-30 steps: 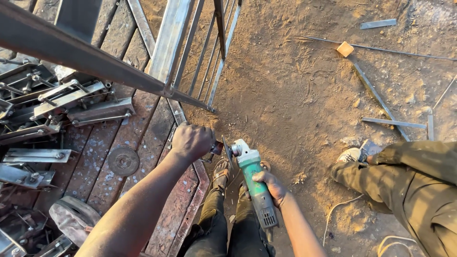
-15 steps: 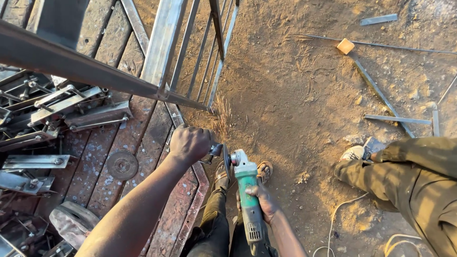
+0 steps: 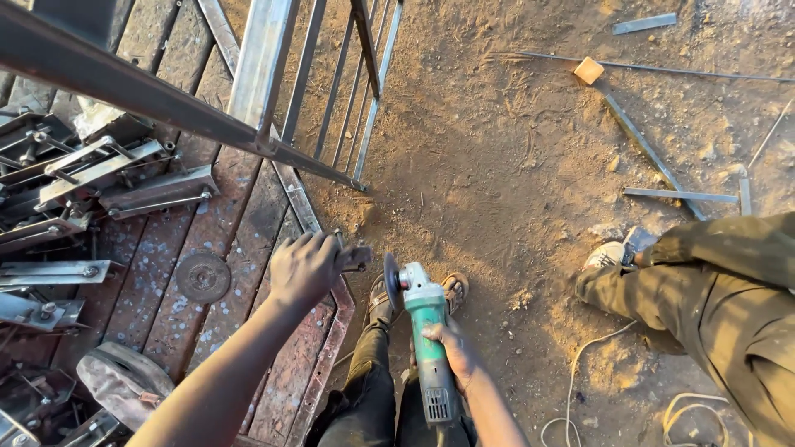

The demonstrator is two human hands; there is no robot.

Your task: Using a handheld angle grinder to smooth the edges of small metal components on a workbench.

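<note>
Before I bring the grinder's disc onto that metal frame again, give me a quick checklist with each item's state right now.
1. Right hand wrapped around the green angle grinder: ok.
2. Left hand bracing on the rusty frame edge, close to the disc: not ok.
3. Gloves: both hands bare, not ok.
4. Feet: sandals right under the disc, not ok.
5. Bystander's leg near the work: not ok.
6. White cord on the dirt, connection unseen: cannot tell.

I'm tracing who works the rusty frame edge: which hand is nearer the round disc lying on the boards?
Left. The left hand grips the frame just right of the disc; the right hand holds the green grinder farther right.
</note>
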